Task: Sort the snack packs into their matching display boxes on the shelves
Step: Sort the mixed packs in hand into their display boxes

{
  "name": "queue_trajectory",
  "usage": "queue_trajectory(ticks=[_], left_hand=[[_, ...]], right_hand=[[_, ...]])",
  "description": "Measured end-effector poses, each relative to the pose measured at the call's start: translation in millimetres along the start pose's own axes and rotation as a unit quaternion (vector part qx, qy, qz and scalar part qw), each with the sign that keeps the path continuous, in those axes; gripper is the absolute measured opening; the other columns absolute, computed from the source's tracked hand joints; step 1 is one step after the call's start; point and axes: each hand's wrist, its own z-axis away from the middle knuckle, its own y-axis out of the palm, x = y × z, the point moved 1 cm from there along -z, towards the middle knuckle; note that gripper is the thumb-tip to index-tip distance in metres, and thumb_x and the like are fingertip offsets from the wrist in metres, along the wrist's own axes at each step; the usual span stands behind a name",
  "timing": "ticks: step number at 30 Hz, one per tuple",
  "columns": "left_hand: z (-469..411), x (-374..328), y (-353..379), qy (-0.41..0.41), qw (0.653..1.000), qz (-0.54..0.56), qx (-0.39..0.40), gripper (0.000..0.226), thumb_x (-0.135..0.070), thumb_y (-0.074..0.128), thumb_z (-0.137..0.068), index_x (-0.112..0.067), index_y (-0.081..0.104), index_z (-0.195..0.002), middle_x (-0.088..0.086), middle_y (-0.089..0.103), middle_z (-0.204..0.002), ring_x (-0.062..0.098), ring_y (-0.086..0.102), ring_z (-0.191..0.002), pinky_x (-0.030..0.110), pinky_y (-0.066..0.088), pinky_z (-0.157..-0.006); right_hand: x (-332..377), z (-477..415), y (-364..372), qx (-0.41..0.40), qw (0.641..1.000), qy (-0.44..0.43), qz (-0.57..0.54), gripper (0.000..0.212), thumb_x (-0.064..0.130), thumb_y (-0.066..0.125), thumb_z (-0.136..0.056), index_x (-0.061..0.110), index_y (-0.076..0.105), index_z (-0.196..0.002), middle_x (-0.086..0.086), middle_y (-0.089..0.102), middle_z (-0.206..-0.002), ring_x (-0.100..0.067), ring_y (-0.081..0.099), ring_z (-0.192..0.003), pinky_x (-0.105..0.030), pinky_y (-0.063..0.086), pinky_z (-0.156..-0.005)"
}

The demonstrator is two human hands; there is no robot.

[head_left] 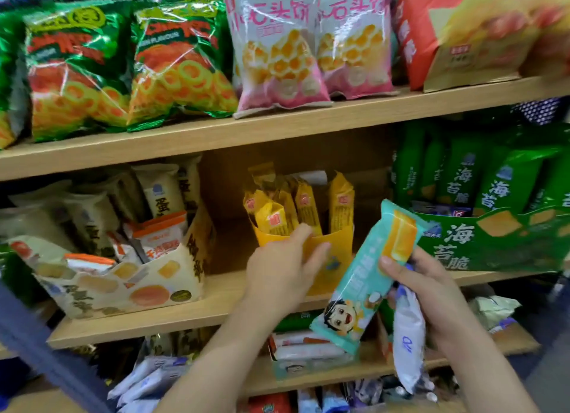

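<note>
Right hand (431, 292) grips two packs at once: the thumb is curled over a teal pack (367, 277) held tilted in front of the middle shelf (185, 317), and a white pack (407, 338) hangs below the palm. Left hand (282, 273) holds nothing, its fingers straight and loosely spread against the front of the yellow box (336, 249). Yellow packs (305, 206) stand upright in that box, between a cream box (123, 286) and a green box (493, 243).

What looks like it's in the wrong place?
Orange-and-white packs sit in the cream box at left, mixed among cream packs with a different design. They look like they belong elsewhere.
</note>
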Motion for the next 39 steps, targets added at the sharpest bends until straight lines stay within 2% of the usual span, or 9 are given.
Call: queue_trajectory(ticks=[7, 14, 18, 21, 24, 28, 31, 35, 39], left_hand=[[18.1, 61.4, -21.6, -0.12, 0.985, 0.114, -0.058, 0.048, -0.066, 0.03, -0.091, -0.027, 0.054, -0.078, -0.004, 0.06, -0.065, 0.007, 0.058, -0.064, 0.039, 0.049, -0.062], [29.5, 43.8, -38.9, -0.061, 0.975, 0.087, -0.193, 0.031, -0.044, 0.044, -0.099, -0.025, 0.061, -0.118, -0.006, 0.054, -0.113, 0.013, 0.054, -0.104, 0.032, 0.049, -0.083], [40.7, 7.1, -38.4, 0.003, 0.987, 0.128, -0.101, 0.052, -0.063, 0.05, -0.087, -0.046, 0.037, -0.134, -0.022, 0.041, -0.127, -0.001, 0.044, -0.12, 0.021, 0.04, -0.096], [33.8, 2.7, -35.8, -0.054, 0.989, 0.11, -0.081, 0.071, -0.073, 0.053, -0.075, -0.053, 0.025, -0.137, -0.024, 0.047, -0.12, 0.0, 0.051, -0.11, 0.036, 0.048, -0.096], [25.6, -9.8, -33.8, -0.054, 0.993, 0.047, -0.09, 0.078, -0.06, 0.064, -0.077, -0.047, 0.021, -0.141, -0.015, 0.055, -0.122, 0.01, 0.056, -0.108, 0.045, 0.052, -0.093], [-2.7, -42.5, -30.4, 0.071, 0.997, -0.016, -0.006, 0.081, -0.037, 0.067, -0.087, -0.048, 0.013, -0.148, -0.017, 0.037, -0.148, 0.007, 0.036, -0.13, 0.029, 0.041, -0.1], [-26.9, -53.5, -22.4, 0.067, 0.994, -0.035, 0.076, 0.067, -0.041, 0.06, -0.093, -0.049, 0.02, -0.146, -0.022, 0.05, -0.114, 0.011, 0.045, -0.114, 0.032, 0.046, -0.091], [-9.7, -30.2, -35.0, 0.016, 0.996, 0.066, -0.062, 0.041, -0.042, 0.056, -0.091, -0.042, 0.044, -0.13, -0.024, 0.058, -0.101, -0.001, 0.057, -0.085, 0.027, 0.052, -0.07], [14.4, 15.2, -55.3, -0.116, 0.977, 0.114, -0.138, 0.038, -0.033, 0.062, -0.091, -0.034, 0.051, -0.128, -0.027, 0.058, -0.095, -0.005, 0.061, -0.085, 0.023, 0.054, -0.065]], right_hand=[[-8.7, -2.5, 2.1, 0.08, 0.996, 0.033, 0.033, 0.047, 0.032, 0.093, -0.06, 0.017, 0.075, -0.1, -0.009, 0.075, -0.105, -0.02, 0.073, -0.091, -0.021, 0.056, -0.066], [-4.0, 8.4, -4.3, 0.131, 0.98, 0.006, 0.15, 0.026, 0.023, 0.073, -0.071, 0.03, 0.077, -0.096, 0.002, 0.077, -0.1, -0.011, 0.072, -0.094, -0.021, 0.055, -0.076], [3.2, 7.2, -15.3, 0.121, 0.98, -0.005, 0.155, 0.025, 0.022, 0.073, -0.07, 0.036, 0.078, -0.091, 0.003, 0.077, -0.097, -0.012, 0.072, -0.092, -0.019, 0.054, -0.073], [12.8, 2.5, -22.3, 0.109, 0.986, -0.005, 0.129, 0.02, 0.021, 0.079, -0.077, 0.032, 0.077, -0.094, -0.002, 0.077, -0.101, -0.018, 0.073, -0.095, -0.022, 0.056, -0.073], [21.1, -3.1, -22.2, 0.118, 0.985, 0.0, 0.122, 0.021, 0.02, 0.082, -0.078, 0.026, 0.076, -0.097, -0.005, 0.076, -0.103, -0.02, 0.072, -0.097, -0.025, 0.057, -0.074], [23.8, -9.9, -18.6, 0.154, 0.983, 0.02, 0.1, 0.026, 0.009, 0.076, -0.079, 0.019, 0.074, -0.103, -0.01, 0.075, -0.104, -0.025, 0.072, -0.097, -0.029, 0.058, -0.074], [27.6, -12.0, -12.9, 0.162, 0.985, 0.055, 0.026, 0.029, -0.001, 0.071, -0.078, 0.006, 0.068, -0.107, -0.009, 0.075, -0.085, -0.016, 0.072, -0.07, -0.02, 0.055, -0.054], [34.4, -12.4, -10.7, 0.147, 0.987, 0.065, -0.008, 0.032, -0.002, 0.059, -0.072, 0.002, 0.063, -0.103, -0.003, 0.07, -0.066, -0.007, 0.063, -0.048, -0.014, 0.045, -0.04], [36.1, -18.4, -12.5, 0.146, 0.988, 0.052, 0.004, 0.033, -0.002, 0.056, -0.072, 0.004, 0.062, -0.104, 0.001, 0.068, -0.063, -0.005, 0.061, -0.046, -0.014, 0.044, -0.039]])
